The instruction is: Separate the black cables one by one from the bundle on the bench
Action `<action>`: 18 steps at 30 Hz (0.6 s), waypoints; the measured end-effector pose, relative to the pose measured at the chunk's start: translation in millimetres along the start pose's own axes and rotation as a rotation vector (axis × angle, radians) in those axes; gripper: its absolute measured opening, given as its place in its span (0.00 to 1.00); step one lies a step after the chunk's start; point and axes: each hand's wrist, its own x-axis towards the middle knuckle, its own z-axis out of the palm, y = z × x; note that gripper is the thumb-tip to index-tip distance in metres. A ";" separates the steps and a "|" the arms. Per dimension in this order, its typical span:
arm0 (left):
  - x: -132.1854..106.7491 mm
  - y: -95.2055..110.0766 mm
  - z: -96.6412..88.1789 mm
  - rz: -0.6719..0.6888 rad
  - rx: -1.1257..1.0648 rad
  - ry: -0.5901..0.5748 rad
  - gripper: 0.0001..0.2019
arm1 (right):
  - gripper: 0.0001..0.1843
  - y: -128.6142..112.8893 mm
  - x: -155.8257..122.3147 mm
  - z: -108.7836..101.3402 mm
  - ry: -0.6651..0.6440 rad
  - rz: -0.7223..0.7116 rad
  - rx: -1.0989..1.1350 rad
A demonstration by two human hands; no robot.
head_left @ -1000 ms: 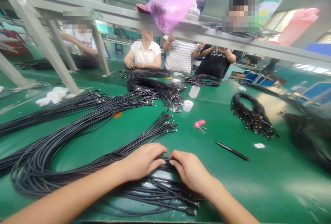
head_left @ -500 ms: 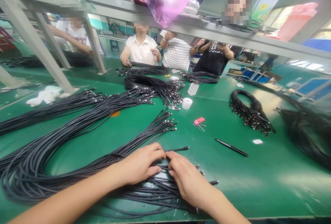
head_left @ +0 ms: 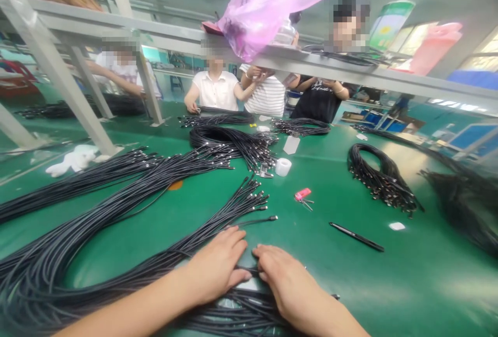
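Observation:
My left hand [head_left: 216,268] and my right hand [head_left: 288,281] rest palm down, almost touching, on a pile of thin black cables [head_left: 233,306] at the near edge of the green table [head_left: 389,285]. Both hands have their fingers curled down over the cable strands; the fingertips are hidden against the cables. A long looped bundle of black cables [head_left: 58,264] runs left from under my left hand. One single cable end with a metal plug [head_left: 268,219] lies just beyond my left hand's fingers.
A black pen [head_left: 356,236], a red key tag [head_left: 302,194], a white tape roll [head_left: 282,166] and more cable bundles [head_left: 379,179] lie further out. Several people work at the far side. A metal shelf rail [head_left: 350,70] with a pink bag [head_left: 264,8] crosses overhead.
The single plugged cable that stuck out beside my right hand now lies further up the table with the fanned bundle. Both hands sit lower in view, still on the pile.

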 end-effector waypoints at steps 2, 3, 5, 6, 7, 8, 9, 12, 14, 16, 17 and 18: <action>-0.7 -9.0 0.5 -0.036 0.028 -0.005 0.22 | 0.13 -0.2 2.0 -1.6 -0.010 0.073 -0.067; -2.0 -13.8 1.2 -0.041 0.027 0.002 0.19 | 0.12 0.0 3.0 -2.5 -0.008 0.093 -0.093; -5.5 -22.7 4.2 -0.042 0.030 0.028 0.16 | 0.11 1.3 4.7 -4.6 0.015 0.087 -0.128; -7.3 -26.8 6.6 -0.040 0.040 0.046 0.17 | 0.11 2.4 5.2 -6.1 0.031 0.070 -0.136; -9.0 -30.4 9.5 -0.035 0.056 0.065 0.18 | 0.10 3.8 5.3 -7.9 0.045 0.053 -0.140; -10.4 -33.5 12.6 -0.028 0.076 0.080 0.19 | 0.09 5.5 4.9 -10.3 0.057 0.043 -0.144; -11.7 -35.9 15.6 -0.021 0.095 0.093 0.19 | 0.09 7.9 3.9 -13.1 0.068 0.038 -0.150; -14.3 -38.0 20.6 -0.022 0.132 0.126 0.20 | 0.10 20.1 -4.0 -23.9 0.107 0.029 -0.176; -15.4 -34.5 19.3 -0.046 0.133 0.126 0.19 | 0.13 35.2 -15.3 -32.1 0.134 0.002 -0.202; -15.8 -28.5 15.9 -0.070 0.133 0.105 0.18 | 0.16 57.0 -31.7 -41.7 0.180 -0.022 -0.250; -15.7 -25.6 14.3 -0.075 0.140 0.089 0.17 | 0.17 69.7 -41.1 -47.3 0.225 -0.032 -0.281; -15.4 -23.3 13.2 -0.061 0.152 0.068 0.17 | 0.18 82.8 -50.4 -53.6 0.292 -0.043 -0.306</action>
